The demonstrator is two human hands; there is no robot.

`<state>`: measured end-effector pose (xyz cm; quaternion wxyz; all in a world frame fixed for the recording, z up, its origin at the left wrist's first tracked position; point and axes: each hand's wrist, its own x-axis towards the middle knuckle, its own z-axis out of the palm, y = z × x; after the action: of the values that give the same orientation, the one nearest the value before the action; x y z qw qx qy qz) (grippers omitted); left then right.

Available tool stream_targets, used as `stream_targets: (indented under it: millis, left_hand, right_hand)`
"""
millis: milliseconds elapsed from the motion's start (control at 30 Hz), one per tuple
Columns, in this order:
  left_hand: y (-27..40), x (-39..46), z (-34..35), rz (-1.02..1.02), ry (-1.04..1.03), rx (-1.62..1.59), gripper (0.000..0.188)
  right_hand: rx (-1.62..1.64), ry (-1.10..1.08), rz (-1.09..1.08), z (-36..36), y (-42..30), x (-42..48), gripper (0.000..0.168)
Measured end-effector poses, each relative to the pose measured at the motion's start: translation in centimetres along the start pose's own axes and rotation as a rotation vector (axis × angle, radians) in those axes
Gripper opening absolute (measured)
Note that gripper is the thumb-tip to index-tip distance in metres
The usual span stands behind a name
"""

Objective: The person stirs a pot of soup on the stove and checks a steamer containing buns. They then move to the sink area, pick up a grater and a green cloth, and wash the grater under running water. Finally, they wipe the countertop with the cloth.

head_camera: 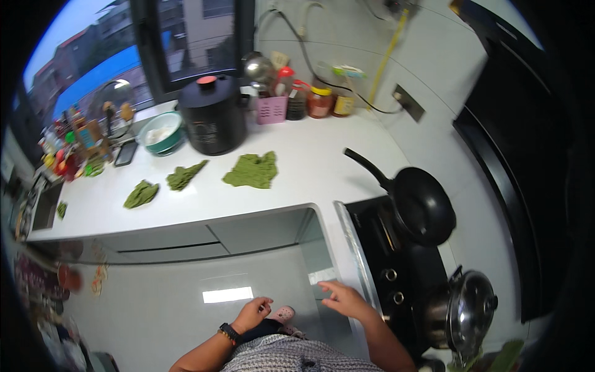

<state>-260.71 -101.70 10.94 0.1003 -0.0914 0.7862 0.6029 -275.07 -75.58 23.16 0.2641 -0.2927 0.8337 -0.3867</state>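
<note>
Both of my hands hang in the air and hold nothing. My left hand (253, 314) is over the floor in front of my body, its fingers loosely curled. My right hand (343, 300) is beside the edge of the gas stove (372, 251), with its fingers apart. A black frying pan (423, 204) rests on the far burner, its handle pointing back over the counter. Nearer to me on the stove stands a steel pot (465, 311) with a lid. Green cloths lie on the white counter: one spread flat (252, 170), one twisted (185, 176) and one crumpled (142, 194).
A black electric cooker (213, 116) stands at the back, between a green bowl (161, 132) and a pink utensil basket (272, 110). Jars (320, 103) line the wall. A phone (126, 153) lies by several bottles. The sink (48, 207) is far left; the range hood (511, 153) overhangs at right.
</note>
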Motion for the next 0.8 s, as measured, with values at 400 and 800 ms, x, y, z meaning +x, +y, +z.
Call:
stream_targets:
  millis: [400, 800]
  left_hand:
    - [-4.4, -9.0, -5.3, -0.225, 0.237, -0.027, 0.025]
    - [-10.0, -5.4, -27.0, -0.146, 0.501, -0.004, 0.026]
  right_hand:
    - [-0.004, -0.372, -0.144, 10.1, -1.9, 8.5, 0.055]
    - [-0.059, -0.379, -0.205, 16.8, -9.3, 28.4, 0.059]
